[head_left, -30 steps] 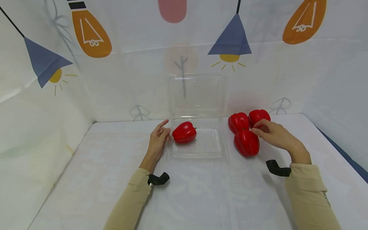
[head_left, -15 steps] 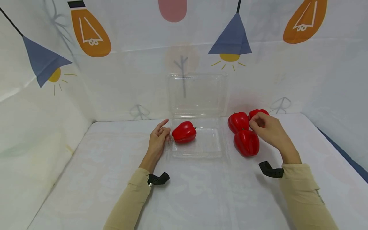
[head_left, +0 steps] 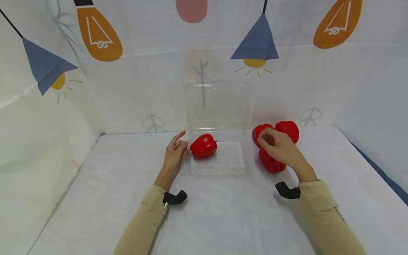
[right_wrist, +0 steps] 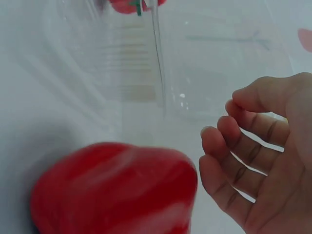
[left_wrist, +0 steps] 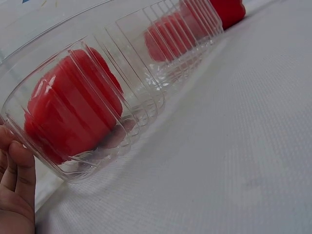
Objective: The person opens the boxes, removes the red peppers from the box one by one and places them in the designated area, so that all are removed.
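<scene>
A clear plastic clamshell box (head_left: 218, 173) stands at the table's middle back, its lid (head_left: 220, 102) raised. One red bell pepper (head_left: 203, 146) lies in its left half. My left hand (head_left: 174, 154) rests at the box's left side; in the left wrist view its fingertips (left_wrist: 22, 153) touch the clear wall. My right hand (head_left: 280, 148), fingers loosely bent and holding nothing, is over three more red peppers: one at the back right (head_left: 288, 130), one in front (head_left: 271, 163), one at the left (head_left: 256, 134), the latter two partly hidden. A pepper (right_wrist: 117, 190) appears beside that hand in the right wrist view.
A white cloth covers the table (head_left: 210, 216). Behind it hangs a pale curtain (head_left: 143, 88) printed with lamps and bulbs, close behind the raised lid. Another pale curtain (head_left: 41, 148) borders the left side.
My right hand has moved left, from the back right pepper to above the left and front ones, uncovering the back right pepper. The left hand and the box stay in place.
</scene>
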`<state>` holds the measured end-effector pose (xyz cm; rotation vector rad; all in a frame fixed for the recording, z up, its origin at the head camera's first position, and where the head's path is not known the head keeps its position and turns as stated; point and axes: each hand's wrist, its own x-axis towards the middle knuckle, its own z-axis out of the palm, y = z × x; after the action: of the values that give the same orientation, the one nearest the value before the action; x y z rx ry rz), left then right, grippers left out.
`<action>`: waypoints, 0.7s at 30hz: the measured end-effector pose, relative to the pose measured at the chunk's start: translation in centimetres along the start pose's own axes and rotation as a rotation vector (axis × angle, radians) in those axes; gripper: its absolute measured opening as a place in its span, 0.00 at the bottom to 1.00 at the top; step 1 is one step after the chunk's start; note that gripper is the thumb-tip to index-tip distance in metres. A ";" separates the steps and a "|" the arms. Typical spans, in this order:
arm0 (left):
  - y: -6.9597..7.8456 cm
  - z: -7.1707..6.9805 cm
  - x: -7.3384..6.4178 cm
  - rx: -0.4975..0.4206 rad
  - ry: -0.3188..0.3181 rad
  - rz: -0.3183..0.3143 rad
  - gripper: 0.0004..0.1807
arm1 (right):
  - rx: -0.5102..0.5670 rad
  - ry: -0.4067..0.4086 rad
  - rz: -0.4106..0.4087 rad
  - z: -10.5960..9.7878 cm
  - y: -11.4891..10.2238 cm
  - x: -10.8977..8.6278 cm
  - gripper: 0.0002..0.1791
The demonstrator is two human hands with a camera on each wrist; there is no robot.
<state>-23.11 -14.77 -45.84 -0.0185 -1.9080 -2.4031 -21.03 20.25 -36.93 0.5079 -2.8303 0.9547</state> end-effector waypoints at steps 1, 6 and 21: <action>0.0 0.0 0.0 0.000 0.001 -0.001 0.25 | 0.005 -0.011 -0.011 0.2 -0.1 0.1 0.07; 0.1 0.2 -0.1 -0.019 0.000 -0.005 0.25 | 0.020 -0.078 -0.068 1.4 -1.0 0.6 0.11; 0.3 0.2 -0.1 -0.020 0.001 -0.003 0.24 | 0.065 -0.201 -0.094 4.5 -3.6 1.5 0.22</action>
<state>-22.99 -14.59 -45.52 -0.0155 -1.8852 -2.4232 -21.21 14.36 -38.15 0.7798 -2.9251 1.0355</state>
